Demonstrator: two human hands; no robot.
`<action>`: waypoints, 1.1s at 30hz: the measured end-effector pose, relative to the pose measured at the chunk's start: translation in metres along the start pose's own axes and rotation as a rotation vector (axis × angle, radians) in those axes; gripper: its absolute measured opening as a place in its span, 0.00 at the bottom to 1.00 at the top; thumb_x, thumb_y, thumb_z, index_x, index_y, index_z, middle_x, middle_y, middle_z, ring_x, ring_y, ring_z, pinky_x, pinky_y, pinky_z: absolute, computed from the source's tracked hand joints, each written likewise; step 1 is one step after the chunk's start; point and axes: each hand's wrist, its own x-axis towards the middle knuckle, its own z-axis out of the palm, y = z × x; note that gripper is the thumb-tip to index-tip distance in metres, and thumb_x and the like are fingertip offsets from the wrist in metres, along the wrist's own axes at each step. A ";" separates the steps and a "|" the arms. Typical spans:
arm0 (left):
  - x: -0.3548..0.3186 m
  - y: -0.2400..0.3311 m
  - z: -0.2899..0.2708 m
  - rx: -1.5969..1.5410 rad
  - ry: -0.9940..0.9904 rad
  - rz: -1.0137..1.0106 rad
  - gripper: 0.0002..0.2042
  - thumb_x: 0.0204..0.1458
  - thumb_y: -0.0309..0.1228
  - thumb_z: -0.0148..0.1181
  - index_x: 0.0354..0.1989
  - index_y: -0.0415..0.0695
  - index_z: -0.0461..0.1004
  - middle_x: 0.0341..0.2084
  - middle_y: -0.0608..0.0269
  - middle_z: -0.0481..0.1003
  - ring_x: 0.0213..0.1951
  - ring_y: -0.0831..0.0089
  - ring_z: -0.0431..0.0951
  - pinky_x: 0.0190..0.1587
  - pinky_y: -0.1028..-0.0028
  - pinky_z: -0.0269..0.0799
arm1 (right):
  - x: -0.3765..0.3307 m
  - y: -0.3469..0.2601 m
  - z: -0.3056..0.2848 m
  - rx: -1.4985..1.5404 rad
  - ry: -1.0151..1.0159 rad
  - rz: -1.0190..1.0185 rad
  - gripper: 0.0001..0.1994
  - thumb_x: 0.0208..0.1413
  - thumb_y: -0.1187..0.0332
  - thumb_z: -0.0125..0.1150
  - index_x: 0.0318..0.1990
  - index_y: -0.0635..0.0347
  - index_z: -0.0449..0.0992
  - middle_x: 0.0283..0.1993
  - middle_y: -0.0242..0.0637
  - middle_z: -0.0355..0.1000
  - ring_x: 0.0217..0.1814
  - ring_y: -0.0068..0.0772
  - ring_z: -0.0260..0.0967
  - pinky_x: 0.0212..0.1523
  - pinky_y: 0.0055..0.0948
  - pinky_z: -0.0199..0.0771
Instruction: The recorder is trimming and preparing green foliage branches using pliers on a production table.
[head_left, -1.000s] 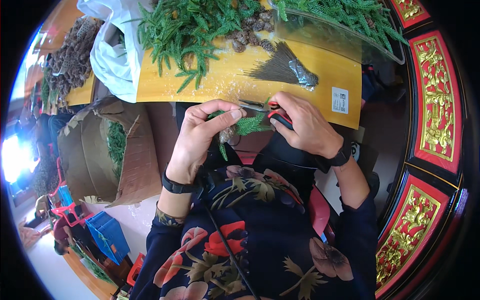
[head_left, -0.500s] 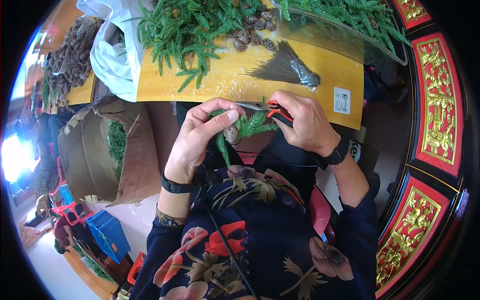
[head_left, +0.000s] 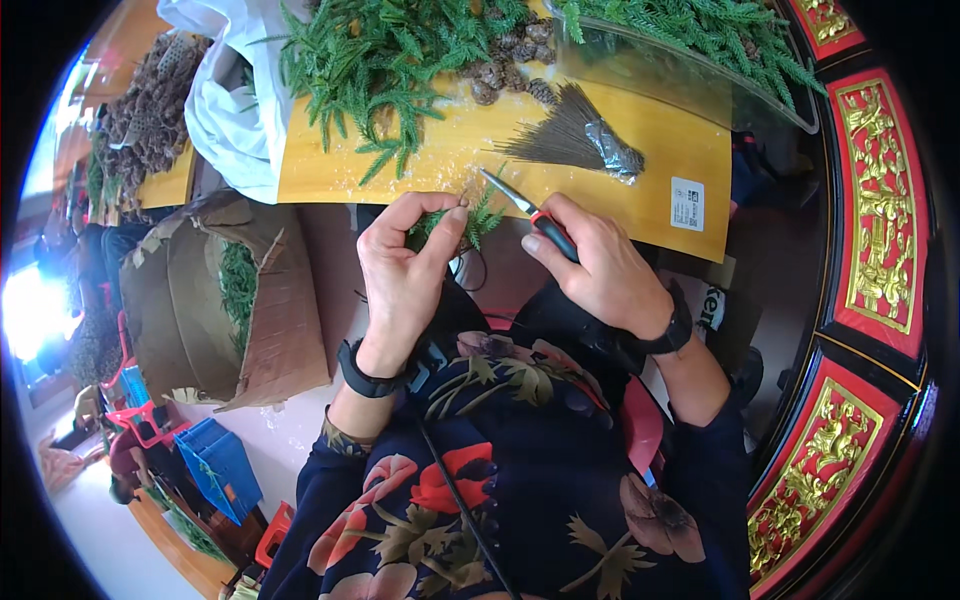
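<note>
the left hand (head_left: 405, 255) pinches a green sprig (head_left: 482, 222) at the table's near edge, its fingers hiding part of it; the right hand (head_left: 610, 265), at three o'clock from the left, grips pliers (head_left: 512, 198) pointing to eleven. clock directions from the left hand: sprig pile (head_left: 370, 75) at twelve, pine cones (head_left: 490, 75) at one, tied wire bundle (head_left: 560, 130) at two (a clear tub (head_left: 690, 80) sits beyond), white bag (head_left: 235, 130) at ten, cardboard box (head_left: 180, 320) nearer nine than eight.
</note>
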 end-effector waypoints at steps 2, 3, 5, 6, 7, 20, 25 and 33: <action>0.000 0.006 0.000 -0.039 -0.002 -0.024 0.05 0.51 0.25 0.61 0.33 0.36 0.76 0.21 0.74 0.72 0.25 0.89 0.67 0.28 0.84 0.63 | -0.002 -0.003 -0.001 -0.043 0.005 -0.006 0.12 0.55 0.64 0.57 0.35 0.65 0.65 0.27 0.51 0.66 0.32 0.58 0.65 0.33 0.43 0.63; 0.000 0.009 0.001 -0.079 -0.004 -0.047 0.05 0.52 0.25 0.61 0.33 0.36 0.76 0.21 0.74 0.72 0.25 0.89 0.67 0.28 0.85 0.63 | -0.003 -0.003 0.001 -0.089 0.002 -0.025 0.12 0.55 0.64 0.58 0.35 0.65 0.65 0.27 0.51 0.66 0.32 0.59 0.65 0.33 0.44 0.63; 0.000 0.011 0.001 -0.119 -0.007 -0.069 0.05 0.52 0.25 0.61 0.33 0.36 0.77 0.20 0.74 0.72 0.25 0.89 0.67 0.28 0.85 0.63 | -0.004 -0.002 0.003 -0.182 -0.001 -0.063 0.13 0.55 0.64 0.58 0.35 0.65 0.64 0.27 0.52 0.66 0.33 0.59 0.65 0.33 0.45 0.63; 0.000 0.011 0.000 -0.111 -0.006 -0.064 0.05 0.52 0.25 0.61 0.34 0.36 0.77 0.21 0.74 0.72 0.25 0.89 0.67 0.28 0.86 0.63 | -0.004 -0.002 0.003 -0.183 0.000 -0.063 0.13 0.55 0.64 0.58 0.35 0.65 0.64 0.27 0.52 0.66 0.33 0.59 0.65 0.33 0.45 0.63; 0.000 0.011 0.000 -0.102 -0.006 -0.059 0.05 0.52 0.25 0.61 0.34 0.36 0.77 0.21 0.74 0.72 0.25 0.89 0.68 0.28 0.86 0.63 | -0.003 -0.002 0.002 -0.182 -0.017 -0.048 0.13 0.55 0.64 0.58 0.34 0.65 0.64 0.27 0.52 0.66 0.33 0.60 0.65 0.33 0.45 0.63; 0.000 0.006 -0.002 -0.121 -0.095 -0.084 0.06 0.53 0.24 0.60 0.37 0.36 0.76 0.25 0.70 0.75 0.27 0.87 0.70 0.30 0.85 0.66 | -0.001 -0.003 0.002 -0.146 -0.051 -0.033 0.13 0.54 0.65 0.59 0.34 0.65 0.64 0.27 0.54 0.66 0.33 0.61 0.64 0.31 0.47 0.62; 0.001 0.006 -0.003 -0.306 -0.175 -0.152 0.07 0.53 0.24 0.59 0.39 0.36 0.76 0.27 0.69 0.75 0.29 0.86 0.71 0.33 0.85 0.67 | 0.000 0.000 0.002 -0.132 -0.024 -0.025 0.12 0.54 0.66 0.59 0.33 0.66 0.65 0.26 0.54 0.66 0.32 0.61 0.65 0.31 0.47 0.62; 0.003 0.004 -0.006 -0.348 -0.160 -0.207 0.08 0.53 0.22 0.58 0.41 0.36 0.76 0.28 0.70 0.76 0.31 0.86 0.71 0.35 0.85 0.67 | 0.001 0.002 0.002 -0.190 -0.034 -0.030 0.12 0.54 0.65 0.59 0.34 0.64 0.65 0.26 0.52 0.67 0.32 0.60 0.66 0.31 0.48 0.63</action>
